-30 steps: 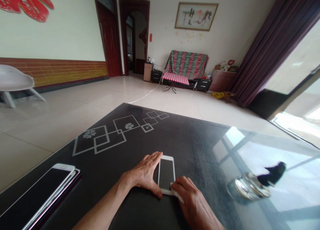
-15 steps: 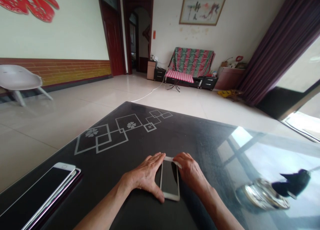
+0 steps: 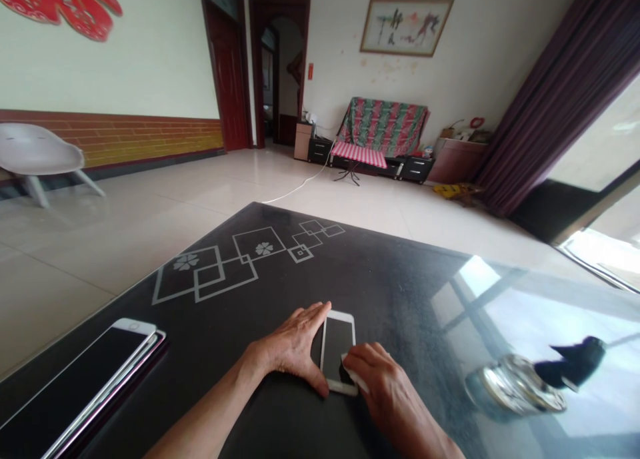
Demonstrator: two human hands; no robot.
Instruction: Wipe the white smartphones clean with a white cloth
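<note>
A white-framed smartphone [image 3: 338,339] lies screen up on the dark glossy table [image 3: 380,279]. My left hand [image 3: 297,346] steadies it along its left side, fingers at the top left corner and thumb on the lower left corner. Over the phone's lower right edge is my right hand [image 3: 383,386], its fingers closed on a small white cloth [image 3: 356,378] that touches the phone. Most of the cloth is hidden under the fingers, so I cannot make out its full shape.
Stacked phones [image 3: 85,379], the top one white-framed with a dark screen, rest at the table's left edge. To the right stands a clear glass object [image 3: 520,382] with a black item [image 3: 575,362] on it. A white chair [image 3: 40,149] is on the floor beyond the table.
My right hand has slid with the white cloth from the phone's top right corner down its right side toward me. My left hand holds its place.
</note>
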